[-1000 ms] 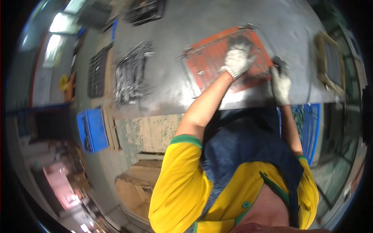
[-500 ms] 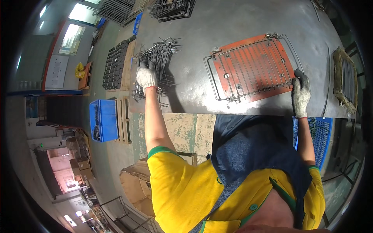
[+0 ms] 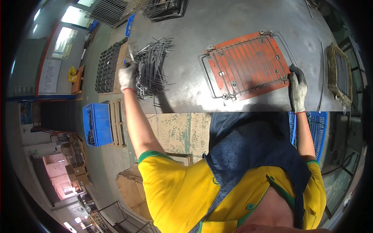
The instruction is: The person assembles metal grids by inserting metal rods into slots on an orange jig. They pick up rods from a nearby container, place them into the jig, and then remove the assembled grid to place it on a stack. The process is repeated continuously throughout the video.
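Observation:
My left hand [image 3: 127, 76], in a white knit glove with dark fingers, is at the left edge of a pile of thin metal rods [image 3: 153, 70]. Its fingers are curled in; a short pale strip [image 3: 131, 53] rises just beyond them, and what they hold is unclear. My right hand [image 3: 298, 88], gloved alike, closes on the right edge of a red plate [image 3: 254, 88], near its lower right corner. On this plate lies a grid of parallel metal rods inside a wire frame. Bent wire loops stick out at its left [image 3: 206, 77] and right [image 3: 286, 44] ends.
The grey metal table [image 3: 186, 50] carries a stack of wire frames [image 3: 165, 9] at the far left and a box of rods [image 3: 339, 73] at the right. A long thin rod [image 3: 322, 77] lies beside it. Blue crates [image 3: 98, 124] stand on the floor.
My left hand has shifted left from on top of the rod pile to its outer edge. My right hand stays at the plate's edge. The whole view has drifted slightly.

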A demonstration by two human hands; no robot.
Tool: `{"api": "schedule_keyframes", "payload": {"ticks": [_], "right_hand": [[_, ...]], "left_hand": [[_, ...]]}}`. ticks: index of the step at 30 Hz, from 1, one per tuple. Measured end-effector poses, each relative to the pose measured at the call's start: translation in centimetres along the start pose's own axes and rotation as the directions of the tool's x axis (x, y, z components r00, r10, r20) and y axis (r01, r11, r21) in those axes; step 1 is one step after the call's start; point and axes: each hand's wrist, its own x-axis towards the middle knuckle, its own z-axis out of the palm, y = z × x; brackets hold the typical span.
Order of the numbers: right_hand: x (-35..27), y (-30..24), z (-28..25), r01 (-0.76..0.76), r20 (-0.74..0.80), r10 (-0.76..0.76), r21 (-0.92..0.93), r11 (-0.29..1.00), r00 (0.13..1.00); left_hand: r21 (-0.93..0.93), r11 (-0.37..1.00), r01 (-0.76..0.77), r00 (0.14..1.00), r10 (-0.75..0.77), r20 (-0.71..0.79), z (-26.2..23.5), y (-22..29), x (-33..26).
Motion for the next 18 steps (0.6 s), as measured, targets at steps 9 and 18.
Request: {"api": "schedule_keyframes", "payload": {"ticks": [9, 18], "right_hand": [[-3.4, -9.6, 2.5, -0.219, 0.401, 0.171, 0.076, 0.973, 0.9], [-7.1, -13.2, 9.2, -0.467, 0.641, 0.288, 0.125, 0.875, 0.711]], "left_hand": [[-0.808, 0.453, 0.376, 0.882, 0.093, 0.463, 9.2, 11.4, -13.2], [-0.629, 0.501, 0.595, 0.658, 0.145, 0.739, 15.9, 15.7, -19.4]]}}
